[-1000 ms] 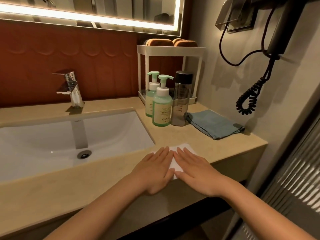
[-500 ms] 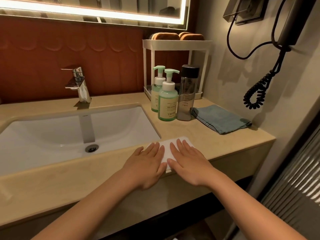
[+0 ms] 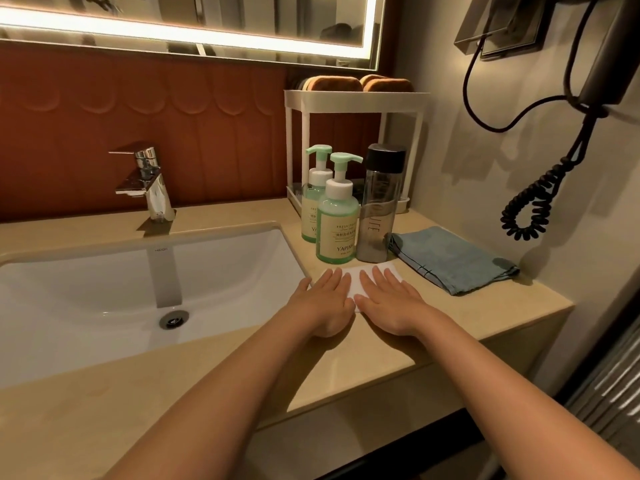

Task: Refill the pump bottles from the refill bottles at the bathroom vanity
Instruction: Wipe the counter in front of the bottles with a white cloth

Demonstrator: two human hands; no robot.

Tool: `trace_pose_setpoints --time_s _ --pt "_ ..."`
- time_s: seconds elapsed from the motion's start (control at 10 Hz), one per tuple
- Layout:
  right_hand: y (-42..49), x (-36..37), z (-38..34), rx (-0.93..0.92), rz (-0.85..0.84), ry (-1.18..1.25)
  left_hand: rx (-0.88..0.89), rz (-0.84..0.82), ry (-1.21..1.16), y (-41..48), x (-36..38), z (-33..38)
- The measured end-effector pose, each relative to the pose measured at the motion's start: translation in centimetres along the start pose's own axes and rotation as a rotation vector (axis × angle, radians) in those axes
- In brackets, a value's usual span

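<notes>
Mid-frame, the left hand (image 3: pixel 325 301) and right hand (image 3: pixel 389 301) press flat, fingers straight, on a white rectangular sheet (image 3: pixel 353 276), best smoothed evenly outward, clear of the mint-green plastic pump bottles (image 3: pixel 337 233).

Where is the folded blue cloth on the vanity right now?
In the head view, the blue cloth lies on the counter at right, beside the black-capped bottle.

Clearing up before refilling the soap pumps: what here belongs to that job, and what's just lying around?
Job: front pump bottle, rear pump bottle, black-capped bottle, white sheet under left hand and right hand.
Lying about: blue towel, brown pads, white rack, faucet.
</notes>
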State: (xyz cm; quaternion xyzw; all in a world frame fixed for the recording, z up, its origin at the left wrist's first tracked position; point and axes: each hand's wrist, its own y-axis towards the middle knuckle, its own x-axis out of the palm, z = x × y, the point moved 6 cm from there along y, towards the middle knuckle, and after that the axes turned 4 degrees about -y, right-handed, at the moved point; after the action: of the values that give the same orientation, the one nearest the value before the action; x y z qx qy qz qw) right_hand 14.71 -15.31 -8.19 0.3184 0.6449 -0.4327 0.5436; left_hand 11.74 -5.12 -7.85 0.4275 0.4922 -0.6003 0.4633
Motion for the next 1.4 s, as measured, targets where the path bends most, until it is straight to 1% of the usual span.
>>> trace_pose_setpoints --time_s 0.3,0.6,0.7,0.8,0.9,1.1,1.2,1.3,1.4 --pt "2.5 -0.6 1.8 0.088 -0.022 0.015 0.022 -0.004 -0.022 3.2 -0.9 0.5" --pt "4.3 -1.4 1.9 0.105 -0.024 0.021 -0.003 0.022 -0.040 4.5 -1.4 0.0" --pt "4.6 -1.6 1.7 0.093 -0.037 0.015 -0.012 0.019 -0.038 4.6 -1.6 -0.1" --pt "4.0 -1.5 1.6 0.071 -0.015 -0.004 -0.011 0.020 -0.035 4.1 -1.3 0.0" --pt "2.0 -1.1 1.4 0.022 0.012 -0.016 -0.005 0.002 -0.071 2.5 -0.6 0.3" --pt "-4.0 0.6 0.7 -0.021 0.017 -0.043 0.016 0.021 -0.024 -4.1 0.8 2.6" --pt "-7.6 1.5 -1.2 -0.076 -0.004 -0.052 0.033 0.053 -0.008 -8.5 1.5 2.4" --pt "-10.1 2.1 -4.9 -0.162 -0.010 -0.086 0.006 0.091 -0.036 -13.2 2.4 0.5" --pt "-10.5 2.3 -9.2 -0.233 -0.010 -0.109 -0.064 0.119 -0.048 -16.4 2.7 -2.6"
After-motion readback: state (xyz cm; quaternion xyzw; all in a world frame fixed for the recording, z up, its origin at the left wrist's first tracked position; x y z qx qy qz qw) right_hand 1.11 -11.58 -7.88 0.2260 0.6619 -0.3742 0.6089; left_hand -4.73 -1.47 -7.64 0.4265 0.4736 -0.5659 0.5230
